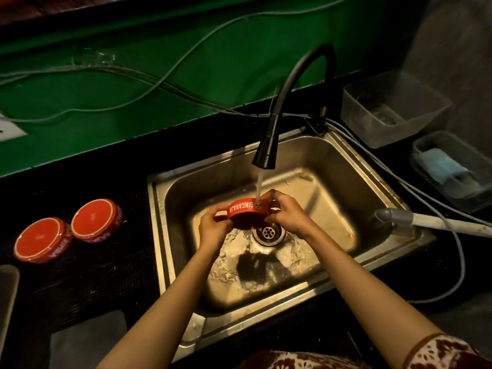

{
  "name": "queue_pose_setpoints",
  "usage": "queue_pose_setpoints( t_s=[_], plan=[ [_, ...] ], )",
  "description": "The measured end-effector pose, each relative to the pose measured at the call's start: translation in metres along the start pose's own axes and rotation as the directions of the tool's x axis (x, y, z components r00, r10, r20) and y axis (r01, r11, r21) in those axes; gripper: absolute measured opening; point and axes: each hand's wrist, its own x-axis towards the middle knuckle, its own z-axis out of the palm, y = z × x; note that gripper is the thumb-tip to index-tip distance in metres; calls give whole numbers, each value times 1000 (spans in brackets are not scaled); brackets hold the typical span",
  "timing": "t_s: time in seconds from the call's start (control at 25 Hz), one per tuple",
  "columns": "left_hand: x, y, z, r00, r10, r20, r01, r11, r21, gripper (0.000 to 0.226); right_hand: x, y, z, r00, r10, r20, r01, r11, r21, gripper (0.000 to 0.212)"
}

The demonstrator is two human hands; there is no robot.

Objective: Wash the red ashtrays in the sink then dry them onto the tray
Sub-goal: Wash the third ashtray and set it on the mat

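In the middle of the frame both hands hold one red ashtray [246, 209] over the steel sink [372, 182], just above the drain [268, 233]. The left hand [213, 227] grips its left side with curled fingers and the right hand [288, 213] pinches its right side. The ashtray is tipped so that its side wall, with white lettering, faces the camera. A black curved tap [266, 153] hangs over it, and a thin stream of water [258, 187] falls onto its upper edge. The sink floor in front of the drain is wet. At the left of the frame, on the dark bench [106, 262], a second ashtray [95, 219] and a third ashtray [42, 239] lie just beside each other, well apart from the sink. At the upper right stand a clear tub [391, 107] and, below it, a lower tub [452, 169] with a pale cloth inside. Grey cables [159, 83] trail along the green wall [80, 129] across the top of the frame
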Motion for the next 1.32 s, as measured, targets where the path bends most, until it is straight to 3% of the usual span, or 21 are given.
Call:
queue_pose_setpoints(
  t_s=[0.04, 0.12, 0.24, 0.32, 0.4, 0.56, 0.76, 0.96, 1.16, 1.24, 1.32],
  plan=[
    [-1, 2, -1, 987, -147, 68, 155, 980, -127, 42, 0, 0, 0, 1000, -26, -6, 26, 1000, -12, 49],
    [0, 6, -7, 891, -377, 252, 450, 806, -385, 46, 0, 0, 0, 996, -84, -3, 84, 996, -25, 49],
    [-3, 21, -11, 783, -483, 392, 617, 525, -586, 29, -2, -4, -7, 986, -163, 36, 165, 983, -75, 44],
    [-9, 32, -8, 790, -463, 402, 613, 590, -526, 11, -3, -8, -12, 973, -225, 42, 228, 968, -104, 40],
    [-13, 36, -2, 776, -457, 435, 624, 656, -424, 13, -3, -9, -18, 967, -252, 30, 253, 966, -54, 36],
    [-5, 27, 7, 747, -417, 518, 644, 646, -410, 11, -5, -9, -29, 990, -134, 32, 129, 983, 130, 45],
    [5, 12, 21, 794, -387, 469, 581, 708, -402, 12, -4, -12, -37, 999, 43, -28, -35, 971, 236, 56],
    [8, 22, 16, 878, -279, 389, 399, 875, -274, 37, 1, -6, -26, 960, 280, 20, -260, 858, 443, 28],
    [9, 41, 8, 963, -155, 218, 184, 976, -118, 49, 7, -1, -3, 933, 359, 41, -326, 790, 519, 17],
    [9, 46, 1, 968, -149, 202, 159, 987, -34, 45, 7, -2, 4, 927, 360, 103, -352, 746, 566, 11],
    [7, 47, -9, 962, -184, 204, 183, 983, 22, 43, 7, -4, 7, 922, 360, 144, -381, 773, 507, 9]
  ],
)
